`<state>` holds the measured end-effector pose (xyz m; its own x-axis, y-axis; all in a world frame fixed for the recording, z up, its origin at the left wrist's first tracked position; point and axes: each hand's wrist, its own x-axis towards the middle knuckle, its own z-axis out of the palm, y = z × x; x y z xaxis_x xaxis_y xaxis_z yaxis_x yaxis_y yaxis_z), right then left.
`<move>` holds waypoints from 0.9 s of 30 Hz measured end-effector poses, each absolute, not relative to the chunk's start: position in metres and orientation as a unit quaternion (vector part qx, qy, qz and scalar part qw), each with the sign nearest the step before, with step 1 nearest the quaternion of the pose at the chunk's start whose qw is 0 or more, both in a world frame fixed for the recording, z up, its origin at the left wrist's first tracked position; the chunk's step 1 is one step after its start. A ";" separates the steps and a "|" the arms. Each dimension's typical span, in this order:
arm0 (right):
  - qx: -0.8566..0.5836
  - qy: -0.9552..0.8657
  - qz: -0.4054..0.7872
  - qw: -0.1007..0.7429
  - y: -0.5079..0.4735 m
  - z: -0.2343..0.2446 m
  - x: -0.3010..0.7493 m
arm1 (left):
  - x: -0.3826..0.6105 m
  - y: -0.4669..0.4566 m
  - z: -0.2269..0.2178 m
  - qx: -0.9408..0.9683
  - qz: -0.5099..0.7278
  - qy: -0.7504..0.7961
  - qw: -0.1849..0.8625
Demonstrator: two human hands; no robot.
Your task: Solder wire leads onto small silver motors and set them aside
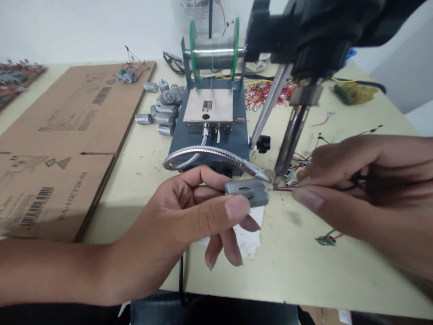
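The left hand (176,216) closes its thumb and fingers around a small grey DC motor (246,191), holding it near the middle of the view, just in front of the soldering stand (206,149). The right hand (365,180) comes in from the right in a narrow pinch on a thin black and red wire (282,189), whose end reaches the motor's right end; the exact contact is too small to tell. The tip of a soldering iron (287,146) comes down just beside that join, and a flexible metal gooseneck (209,153) curves just behind the motor. Beyond the stand's left side lies a heap of loose motors (162,108), and the straight right edge of a cardboard sheet (67,135) runs along the left of the table (297,266). A stretch of speckled tabletop separates the hands from the table's near edge, with a small green circuit board (326,240) lying on it, below the right hand.
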<state>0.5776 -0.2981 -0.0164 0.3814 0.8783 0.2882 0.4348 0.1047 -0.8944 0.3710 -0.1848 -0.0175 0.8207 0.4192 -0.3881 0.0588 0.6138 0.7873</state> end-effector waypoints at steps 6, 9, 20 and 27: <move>-0.647 -0.511 0.199 0.530 -0.299 -0.017 0.577 | 0.372 -0.185 -0.020 0.424 0.110 0.282 0.854; -0.643 -0.521 0.192 0.528 -0.298 -0.018 0.578 | 0.371 -0.184 -0.020 0.417 0.105 0.277 0.859; -0.652 -0.528 0.413 0.354 -0.297 -0.004 0.598 | 0.370 -0.188 -0.026 0.413 0.041 0.315 0.854; -0.633 -0.535 0.442 0.344 -0.297 -0.007 0.598 | 0.370 -0.189 -0.027 0.430 0.020 0.323 0.843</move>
